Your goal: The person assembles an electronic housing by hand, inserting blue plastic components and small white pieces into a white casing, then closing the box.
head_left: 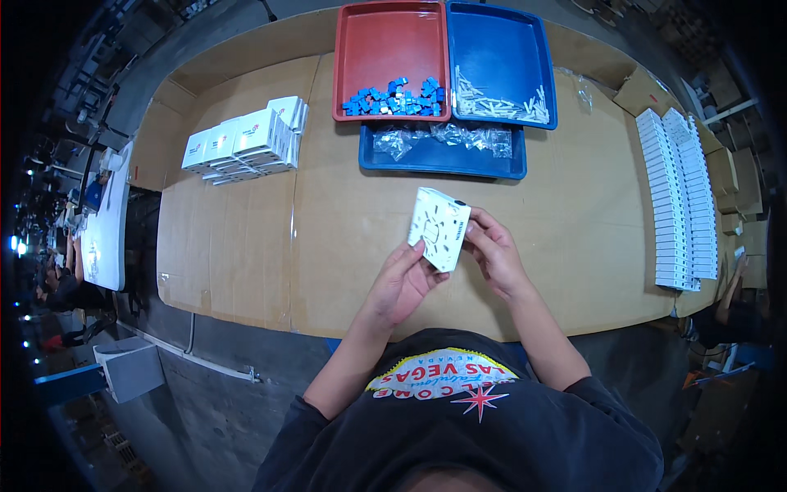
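A small white box [438, 231] with dark line drawings on its face is held tilted over the near middle of the table. My left hand [404, 283] grips its lower left part, the thumb on the printed face and the fingers behind. At the upper right edge, near a small dark spot, my right hand [498, 252] has its thumb and fingers closed on the box's side. What lies behind the box is hidden.
Beyond my hands stand a red tray [392, 49] with small blue pieces, a blue tray [502, 41] with thin white sticks, and a lower blue tray [443, 166] with clear plastic bags. White boxes are stacked at left [238, 139] and lined in rows at right [672, 201].
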The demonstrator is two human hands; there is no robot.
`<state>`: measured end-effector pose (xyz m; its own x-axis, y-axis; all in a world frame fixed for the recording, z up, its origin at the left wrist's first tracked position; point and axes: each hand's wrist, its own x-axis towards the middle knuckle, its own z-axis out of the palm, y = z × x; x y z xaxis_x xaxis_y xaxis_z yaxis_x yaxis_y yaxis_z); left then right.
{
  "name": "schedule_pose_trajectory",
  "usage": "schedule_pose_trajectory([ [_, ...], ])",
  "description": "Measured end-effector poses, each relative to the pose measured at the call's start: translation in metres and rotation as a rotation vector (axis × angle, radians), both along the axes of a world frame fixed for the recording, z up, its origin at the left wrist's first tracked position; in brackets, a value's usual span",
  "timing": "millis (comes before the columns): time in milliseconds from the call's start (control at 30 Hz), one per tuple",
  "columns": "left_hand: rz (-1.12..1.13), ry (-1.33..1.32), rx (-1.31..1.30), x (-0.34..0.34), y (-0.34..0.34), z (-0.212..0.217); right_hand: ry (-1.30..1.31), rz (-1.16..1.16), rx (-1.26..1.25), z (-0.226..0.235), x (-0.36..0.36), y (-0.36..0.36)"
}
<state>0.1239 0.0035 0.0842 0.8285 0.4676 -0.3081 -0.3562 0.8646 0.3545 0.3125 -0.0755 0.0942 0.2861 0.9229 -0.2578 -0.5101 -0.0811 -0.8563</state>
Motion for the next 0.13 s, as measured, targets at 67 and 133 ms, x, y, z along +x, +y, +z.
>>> schedule_pose_trajectory([
  [67, 0.071, 0.102, 0.148, 0.0024, 0.0038, -0.0021, -0.037, 0.013, -0.083, -0.0017, -0.0010, -0.0062],
  [133, 0.253, 0.392, 0.529, 0.0046, 0.0050, 0.0021, -0.053, 0.047, -0.113, -0.0005, -0.0035, -0.0098],
])
